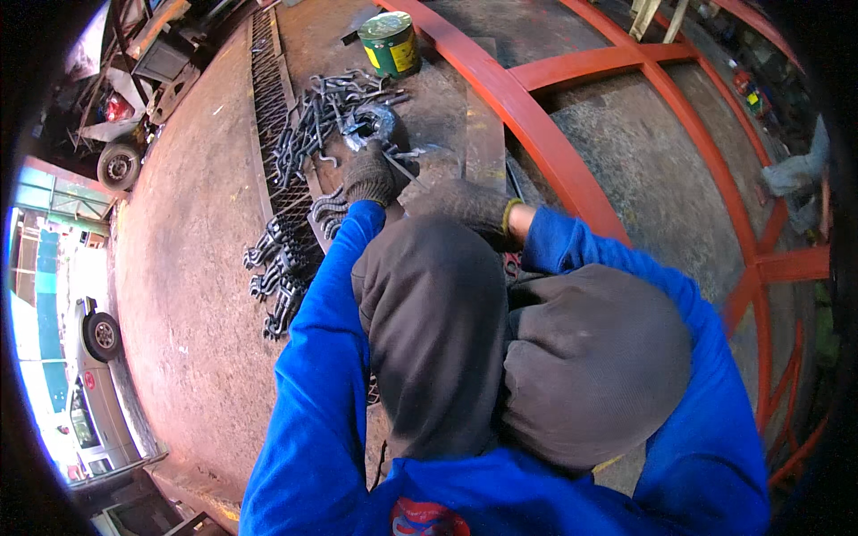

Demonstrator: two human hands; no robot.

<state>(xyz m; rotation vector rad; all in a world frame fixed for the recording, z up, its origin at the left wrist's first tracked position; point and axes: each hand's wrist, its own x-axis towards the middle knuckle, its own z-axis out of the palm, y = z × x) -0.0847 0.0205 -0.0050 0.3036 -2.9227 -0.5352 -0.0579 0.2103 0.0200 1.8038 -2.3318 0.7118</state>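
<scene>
The work in hand, as I judge it, is handling a thin pale strip (405,171) that shows between my gloved left hand (368,174) and my gloved right hand (463,205). To do it well, I should steady the strip with the left and let the right make the finer adjustments, with both wrists low so that neither glove hides the spot I am watching. Thick knit dulls touch, so a firm, even hold would serve better than a hard squeeze, and a loose end could snag the yarn.

The strip slants down from beside my left glove toward the near side of my right one. Whether the fingers of either hand are pinching it, I cannot tell: the left ones point away from me, and the right ones are lost in the dark bulk of the glove.

Just beyond my left hand lies a shiny, ring-like metal piece (381,116), and past it and to the left spreads a heap of bent metal rods (313,125). A short row of curved rods (329,209) sits just beside my left wrist, with more dark bent pieces (282,268) bunched nearer me, by the mesh grating (263,76) on the floor (197,223).
</scene>
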